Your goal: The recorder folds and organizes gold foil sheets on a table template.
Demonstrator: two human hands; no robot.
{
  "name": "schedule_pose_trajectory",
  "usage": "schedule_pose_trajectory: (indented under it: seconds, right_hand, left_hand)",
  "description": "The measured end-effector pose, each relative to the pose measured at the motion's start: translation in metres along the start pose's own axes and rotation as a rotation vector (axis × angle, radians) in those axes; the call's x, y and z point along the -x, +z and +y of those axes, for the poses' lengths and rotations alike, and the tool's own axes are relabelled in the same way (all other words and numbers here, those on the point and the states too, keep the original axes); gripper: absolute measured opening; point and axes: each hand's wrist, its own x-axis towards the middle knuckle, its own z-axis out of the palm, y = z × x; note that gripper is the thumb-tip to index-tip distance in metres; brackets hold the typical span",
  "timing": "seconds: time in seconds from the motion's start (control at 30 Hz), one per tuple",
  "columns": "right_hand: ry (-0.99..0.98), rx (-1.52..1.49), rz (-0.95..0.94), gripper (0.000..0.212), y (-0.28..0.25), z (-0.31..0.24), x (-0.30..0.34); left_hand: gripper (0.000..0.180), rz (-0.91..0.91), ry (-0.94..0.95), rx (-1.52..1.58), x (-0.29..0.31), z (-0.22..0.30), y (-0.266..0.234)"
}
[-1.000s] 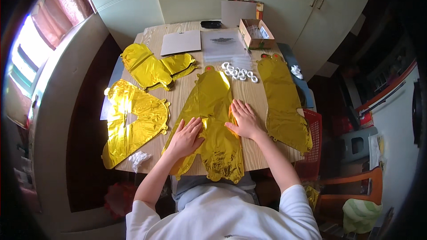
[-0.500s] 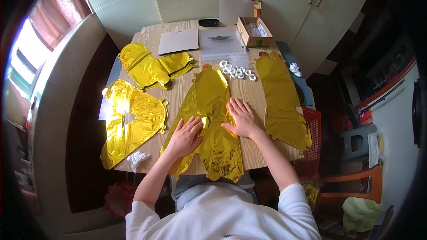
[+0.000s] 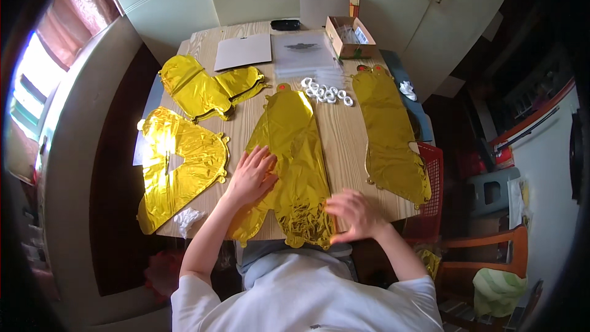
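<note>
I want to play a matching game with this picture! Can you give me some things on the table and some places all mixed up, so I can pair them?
Things:
1. left hand
2. right hand
3. white rings
4. cardboard box

Places:
A. far end of the wooden table, by the cupboards
B. near table edge, on the middle gold foil balloon
C. flat on that balloon's left side
D. between the middle balloon and the right one

Pairs: 1-C, 2-B, 3-D, 4-A
</note>
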Motion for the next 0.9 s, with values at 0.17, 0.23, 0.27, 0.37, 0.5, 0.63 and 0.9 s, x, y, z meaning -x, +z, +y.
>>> schedule_pose_trajectory:
  seconds: [0.17,0.23,0.27,0.37,0.5,0.63,0.9]
  right_hand:
    - [-0.126,0.243,0.002,0.046,0.010,-0.020,0.034]
    - [-0.097,0.213,0.090,0.025,0.013,-0.026,0.030]
    - [-0.099,0.217,0.109,0.021,0.014,-0.026,0.029]
    - [-0.136,0.243,0.137,0.014,0.016,-0.027,0.028]
    - [-0.150,0.235,0.162,0.010,0.017,-0.028,0.027]
    - [-0.164,0.249,0.160,0.010,0.017,-0.027,0.028]
    - [-0.178,0.238,0.176,0.011,0.016,-0.030,0.031]
  left_hand:
    - [0.051,0.015,0.004,0.021,-0.004,-0.003,0.006]
    - [0.050,0.040,0.011,0.017,-0.004,-0.004,0.008]
    - [0.050,0.043,0.015,0.021,-0.004,-0.004,0.009]
    - [0.049,0.059,0.020,0.026,-0.002,-0.005,0.009]
    - [0.049,0.014,-0.003,0.045,-0.003,-0.001,0.005]
    - [0.049,0.016,-0.001,0.029,-0.003,-0.002,0.005]
    - [0.051,0.009,-0.001,0.017,-0.004,0.001,0.004]
